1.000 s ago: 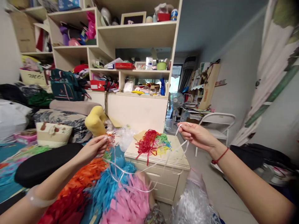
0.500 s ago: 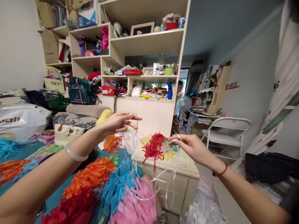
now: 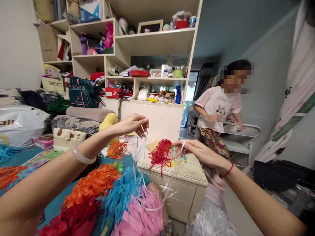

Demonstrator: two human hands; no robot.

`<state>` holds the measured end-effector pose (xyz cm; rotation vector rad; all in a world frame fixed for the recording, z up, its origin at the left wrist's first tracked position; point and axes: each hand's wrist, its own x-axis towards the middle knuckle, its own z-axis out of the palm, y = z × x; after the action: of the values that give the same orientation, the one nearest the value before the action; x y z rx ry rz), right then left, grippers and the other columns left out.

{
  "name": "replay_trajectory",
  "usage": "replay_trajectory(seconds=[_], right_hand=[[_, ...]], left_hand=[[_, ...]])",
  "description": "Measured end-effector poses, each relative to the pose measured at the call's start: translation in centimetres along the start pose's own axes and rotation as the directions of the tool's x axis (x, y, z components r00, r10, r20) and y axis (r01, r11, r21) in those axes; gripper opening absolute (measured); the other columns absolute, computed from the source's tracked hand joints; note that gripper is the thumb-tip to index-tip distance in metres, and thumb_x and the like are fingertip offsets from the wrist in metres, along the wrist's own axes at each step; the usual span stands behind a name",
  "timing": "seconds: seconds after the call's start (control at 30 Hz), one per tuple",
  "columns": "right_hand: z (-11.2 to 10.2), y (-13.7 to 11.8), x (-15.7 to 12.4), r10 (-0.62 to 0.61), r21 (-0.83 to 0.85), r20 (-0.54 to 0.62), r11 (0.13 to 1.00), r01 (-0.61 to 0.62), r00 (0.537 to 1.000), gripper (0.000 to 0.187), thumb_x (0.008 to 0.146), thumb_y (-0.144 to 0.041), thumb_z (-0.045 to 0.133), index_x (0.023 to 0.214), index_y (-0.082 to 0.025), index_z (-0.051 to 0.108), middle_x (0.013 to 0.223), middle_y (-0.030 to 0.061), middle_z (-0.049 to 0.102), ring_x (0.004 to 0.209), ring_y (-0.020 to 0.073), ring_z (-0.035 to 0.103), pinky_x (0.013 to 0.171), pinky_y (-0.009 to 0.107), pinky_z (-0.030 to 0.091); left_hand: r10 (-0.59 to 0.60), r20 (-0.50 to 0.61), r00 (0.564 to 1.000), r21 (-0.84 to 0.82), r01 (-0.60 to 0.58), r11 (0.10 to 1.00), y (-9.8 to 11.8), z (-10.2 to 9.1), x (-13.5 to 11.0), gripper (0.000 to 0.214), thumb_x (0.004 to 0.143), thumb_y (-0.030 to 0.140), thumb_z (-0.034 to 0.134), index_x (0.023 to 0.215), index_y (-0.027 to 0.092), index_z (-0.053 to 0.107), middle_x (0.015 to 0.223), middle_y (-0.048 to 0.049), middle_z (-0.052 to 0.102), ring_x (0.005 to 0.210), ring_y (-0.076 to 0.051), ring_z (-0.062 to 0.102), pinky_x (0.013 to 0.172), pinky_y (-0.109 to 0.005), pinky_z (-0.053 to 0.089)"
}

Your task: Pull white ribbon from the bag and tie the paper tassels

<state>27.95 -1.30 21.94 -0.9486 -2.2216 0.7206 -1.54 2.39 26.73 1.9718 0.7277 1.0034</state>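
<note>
Pinched in the fingertips of my left hand (image 3: 138,124) is a thin white ribbon (image 3: 156,209). My right hand (image 3: 190,148) grips another part of the ribbon, with loose strands hanging below it. Between the hands, the ribbon droops in loops over a pink paper fringe (image 3: 142,213) near my knee. Beside that lie a blue paper fringe (image 3: 120,196), an orange one (image 3: 92,183) and a dark red one (image 3: 73,216). Just left of my right hand, a bunch of red paper strips (image 3: 161,152) rests on a cream cabinet (image 3: 177,173).
Full shelves (image 3: 155,37) stand ahead. A person (image 3: 219,111) is at the right, by a white folding chair (image 3: 246,131). Crinkled clear plastic (image 3: 211,216) sits low at the right. Bags and a green backpack (image 3: 81,93) lie at the left.
My left hand has turned and its fingers have drawn together on the ribbon. My right hand has shifted slightly left. The person has come from behind the shelves to the right side.
</note>
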Motion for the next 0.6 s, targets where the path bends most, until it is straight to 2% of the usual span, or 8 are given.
replay_trajectory(seconds=[0.1, 0.17, 0.27, 0.33, 0.43, 0.5, 0.53, 0.6], right_hand=[[-0.1, -0.3, -0.1, 0.016, 0.074, 0.069, 0.997, -0.021, 0.997, 0.052, 0.092, -0.052, 0.04, 0.117, -0.012, 0.062, 0.103, 0.0115, 0.066, 0.084, 0.0173, 0.063, 0.076, 0.031, 0.051], [0.0, -0.7, -0.3, 0.023, 0.092, 0.175, 0.995, -0.039, 0.984, 0.046, 0.09, -0.049, 0.049, 0.113, -0.012, 0.065, 0.1, 0.0104, 0.069, 0.085, 0.0181, 0.064, 0.078, 0.032, 0.051], [0.6, -1.7, 0.3, 0.014, 0.101, 0.268, 0.994, -0.042, 0.963, 0.036, 0.075, -0.034, 0.071, 0.106, -0.016, 0.069, 0.095, 0.0074, 0.071, 0.088, 0.021, 0.064, 0.079, 0.033, 0.051], [1.5, -2.6, 1.6, -0.022, 0.146, 0.183, 0.989, -0.005, 0.983, 0.038, 0.071, -0.028, 0.075, 0.107, -0.018, 0.066, 0.105, 0.0073, 0.067, 0.099, 0.0217, 0.06, 0.086, 0.033, 0.048], [3.5, -3.9, 4.3, -0.089, 0.266, -0.011, 0.96, 0.089, 0.996, 0.034, 0.078, -0.034, 0.067, 0.107, -0.02, 0.056, 0.114, 0.0055, 0.058, 0.106, 0.0161, 0.054, 0.095, 0.03, 0.042], [4.7, -4.5, 5.7, -0.099, 0.341, -0.04, 0.934, 0.107, 0.994, 0.029, 0.081, -0.04, 0.062, 0.1, -0.02, 0.052, 0.096, 0.0016, 0.059, 0.085, 0.0112, 0.058, 0.084, 0.027, 0.047], [5.0, -4.7, 6.1, -0.089, 0.367, -0.016, 0.926, 0.089, 0.996, 0.029, 0.082, -0.043, 0.06, 0.096, -0.019, 0.052, 0.082, -0.0011, 0.058, 0.069, 0.0091, 0.055, 0.071, 0.025, 0.049], [4.9, -4.5, 5.9, -0.052, 0.391, 0.055, 0.92, 0.027, 0.997, 0.034, 0.081, -0.049, 0.06, 0.087, -0.017, 0.055, 0.056, -0.0075, 0.045, 0.044, 0.0056, 0.036, 0.045, 0.02, 0.037]], left_hand=[[-0.003, -0.007, 1.0, -0.04, 0.002, 0.999, -0.1, -0.6, 0.5, 0.027, 0.088, 0.021, 0.056, 0.065, 0.009, 0.064, 0.064, -0.0063, 0.063, 0.059, -0.013, 0.062, 0.057, -0.022, 0.05], [-0.025, 0.011, 1.0, -0.079, 0.025, 0.997, 0.0, -0.9, 0.7, 0.028, 0.089, 0.022, 0.055, 0.066, 0.009, 0.065, 0.054, -0.0015, 0.053, 0.049, -0.009, 0.053, 0.048, -0.018, 0.044], [-0.079, 0.089, 0.993, -0.136, 0.091, 0.987, 0.8, -0.5, 0.9, 0.026, 0.09, 0.025, 0.054, 0.072, 0.01, 0.066, 0.045, 0.0079, 0.029, 0.035, -0.004, 0.027, 0.035, -0.016, 0.021], [-0.101, 0.156, 0.983, -0.162, 0.126, 0.979, 1.6, 0.4, 1.1, 0.023, 0.089, 0.026, 0.055, 0.078, 0.01, 0.068, 0.047, 0.0094, 0.021, 0.035, -0.003, 0.018, 0.035, -0.016, 0.012], [-0.119, 0.252, 0.96, -0.18, 0.168, 0.969, 2.7, 2.0, 1.2, 0.022, 0.088, 0.028, 0.058, 0.079, 0.011, 0.07, 0.048, 0.0086, 0.019, 0.036, -0.004, 0.016, 0.036, -0.018, 0.012], [-0.141, 0.287, 0.948, -0.178, 0.198, 0.964, 3.1, 2.2, 1.0, 0.022, 0.086, 0.028, 0.059, 0.076, 0.011, 0.07, 0.047, 0.0083, 0.019, 0.036, -0.004, 0.015, 0.035, -0.018, 0.012], [-0.155, 0.287, 0.945, -0.175, 0.211, 0.962, 3.0, 1.9, 0.9, 0.023, 0.086, 0.029, 0.06, 0.076, 0.011, 0.069, 0.047, 0.0084, 0.019, 0.036, -0.004, 0.014, 0.035, -0.018, 0.011], [-0.18, 0.252, 0.951, -0.176, 0.228, 0.958, 2.6, 0.4, 0.4, 0.022, 0.086, 0.029, 0.059, 0.077, 0.011, 0.069, 0.048, 0.0089, 0.018, 0.036, -0.004, 0.013, 0.035, -0.018, 0.009]])
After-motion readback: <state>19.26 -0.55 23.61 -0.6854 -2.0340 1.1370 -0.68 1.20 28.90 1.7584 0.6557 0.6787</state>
